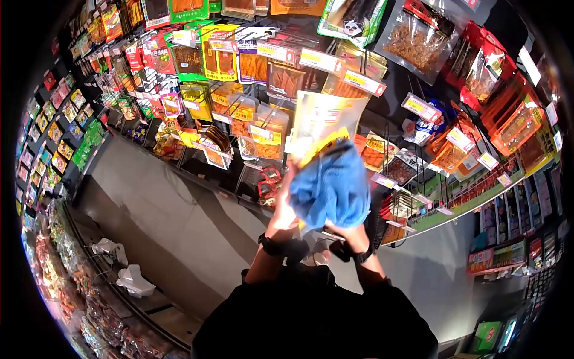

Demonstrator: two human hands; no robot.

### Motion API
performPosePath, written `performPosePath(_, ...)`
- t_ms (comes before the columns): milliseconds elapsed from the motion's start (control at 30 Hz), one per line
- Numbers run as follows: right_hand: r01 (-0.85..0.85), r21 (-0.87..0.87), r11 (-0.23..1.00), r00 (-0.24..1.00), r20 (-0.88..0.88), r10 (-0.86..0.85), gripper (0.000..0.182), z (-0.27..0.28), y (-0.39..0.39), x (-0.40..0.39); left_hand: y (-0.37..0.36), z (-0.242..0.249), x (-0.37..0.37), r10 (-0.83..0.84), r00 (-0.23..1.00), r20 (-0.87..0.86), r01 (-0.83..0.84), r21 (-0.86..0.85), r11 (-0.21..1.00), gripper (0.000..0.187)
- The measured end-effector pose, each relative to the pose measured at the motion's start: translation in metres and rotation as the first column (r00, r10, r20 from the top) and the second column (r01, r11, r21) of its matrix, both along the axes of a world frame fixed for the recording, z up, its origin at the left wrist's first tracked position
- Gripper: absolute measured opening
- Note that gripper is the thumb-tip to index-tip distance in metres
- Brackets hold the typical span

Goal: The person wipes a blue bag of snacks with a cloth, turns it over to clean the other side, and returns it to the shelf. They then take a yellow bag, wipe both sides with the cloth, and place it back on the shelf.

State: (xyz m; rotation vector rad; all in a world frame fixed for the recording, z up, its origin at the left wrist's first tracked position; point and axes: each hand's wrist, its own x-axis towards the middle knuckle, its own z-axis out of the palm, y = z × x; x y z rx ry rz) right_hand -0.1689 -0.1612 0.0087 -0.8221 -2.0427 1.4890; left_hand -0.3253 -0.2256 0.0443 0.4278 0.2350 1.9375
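In front of me is a clear and yellow snack bag (pixel 330 113), tilted upright before the hanging racks. My left hand (pixel 286 206) grips its left edge, with the fingers partly behind the bag and bright light on the skin. A crumpled blue cloth (pixel 330 185) covers the lower part of the bag. My right hand (pixel 350 232) is closed on the cloth, which hides most of its fingers. Both wrists wear dark bands.
Hooks with snack packets (pixel 263 134) and price tags (pixel 323 60) fill the rack ahead. A green-edged shelf (pixel 460 212) curves along the right. Bagged goods (pixel 89 299) line the left, beside white plastic bags (pixel 134 281). Grey floor (pixel 173 221) lies below.
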Motion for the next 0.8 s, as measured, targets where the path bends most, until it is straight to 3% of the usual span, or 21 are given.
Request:
performPosePath(33,0.032,-0.066,0.997,0.998,-0.047,-0.035,0.062,0.013,0.006,-0.006,0.003,-0.011,0.003,0.022,0.997,-0.07,-0.027,-0.063,0.998,0.062)
performPosePath(100,0.05,0.332,0.942,0.987,-0.158,0.004,0.057,0.006,0.04,-0.023,0.009,-0.027,0.008,0.045,0.998,-0.049,-0.05,-0.107,0.993,0.059)
performPosePath(167,0.132,0.396,0.909,0.951,-0.309,-0.003,0.054,0.034,0.05,-0.049,0.009,-0.011,0.013,0.167,0.983,-0.076,-0.171,-0.06,0.983,0.057)
performPosePath(200,0.153,0.435,0.887,0.947,-0.32,-0.007,0.051,0.048,0.05,-0.057,0.005,-0.012,0.01,0.18,0.969,-0.169,-0.186,-0.021,0.982,0.056)
performPosePath(267,0.189,0.45,0.873,0.927,-0.375,-0.007,0.047,0.06,0.045,-0.068,0.007,-0.023,0.002,0.262,0.935,-0.238,-0.287,-0.081,0.954,0.055)
performPosePath(300,0.202,0.427,0.881,0.908,-0.419,-0.005,0.046,0.06,0.043,-0.072,0.009,-0.038,-0.007,0.23,0.95,-0.213,-0.247,-0.058,0.967,0.057)
performPosePath(367,0.288,0.554,0.781,0.896,-0.444,-0.015,0.048,0.051,0.038,-0.074,0.014,-0.069,-0.023,0.16,0.973,-0.165,-0.165,-0.013,0.986,0.06)
performPosePath(467,0.139,0.502,0.853,0.933,-0.355,0.056,0.05,0.022,0.01,-0.05,0.008,-0.046,-0.03,0.174,0.984,-0.029,-0.173,0.029,0.984,0.059)
performPosePath(567,-0.16,0.25,0.955,0.974,-0.118,0.194,0.052,-0.009,-0.021,-0.009,-0.003,-0.01,-0.029,0.188,0.979,0.075,-0.194,0.071,0.978,0.057)
performPosePath(633,-0.26,0.139,0.956,0.965,0.016,0.26,0.054,-0.009,-0.024,-0.002,-0.003,-0.005,-0.027,0.179,0.983,0.041,-0.183,0.115,0.976,0.056)
performPosePath(667,-0.262,0.121,0.957,0.965,0.048,0.258,0.054,-0.004,-0.019,-0.005,0.006,-0.009,-0.028,0.183,0.977,-0.111,-0.158,0.202,0.967,0.057)
performPosePath(733,-0.188,0.206,0.96,0.982,0.047,0.182,0.049,0.012,-0.009,-0.02,0.01,-0.024,-0.023,0.271,0.938,-0.216,-0.275,0.012,0.961,0.054)
performPosePath(800,-0.095,0.357,0.929,0.985,-0.1,0.14,0.048,0.025,0.006,-0.033,0.008,-0.034,-0.021,0.309,0.912,-0.271,-0.34,-0.074,0.938,0.053)
